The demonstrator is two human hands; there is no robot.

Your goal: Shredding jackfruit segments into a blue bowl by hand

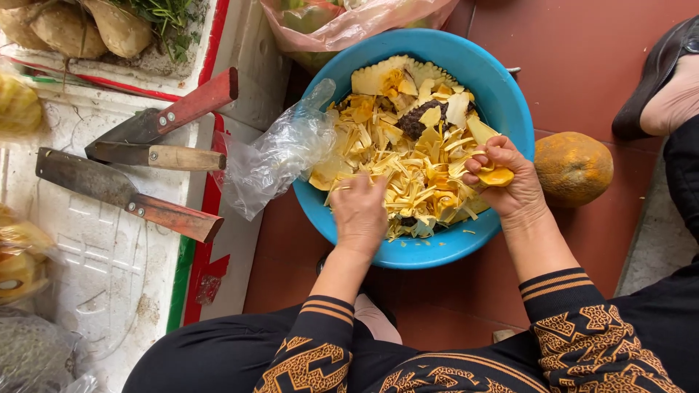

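A blue plastic basin [502,94] sits on the red tiled floor [582,51], heaped with pale yellow fruit strips and rind scraps [408,153]; everything else is best placed from it. The left hand [359,212] reaches in over the basin's near rim, palm down and fingers dug into the strips, so I cannot tell whether its grip is spread or closed on anything. The right hand [510,180] hovers at the basin's right rim, its grip pinching an orange-yellow fruit pod [496,176] between thumb and fingertips, held above the heap, probably so that loose fibres drop back in. Just right of the basin lies a rounded, rough-skinned chunk of fruit [573,167]. Draped over the basin's left rim is a crumpled clear plastic bag [280,153] (within easy reach of the left hand). Farther left, on a white foam box [109,247] serving as a surface, rest three cleavers [138,156] with their handles turned toward the basin.
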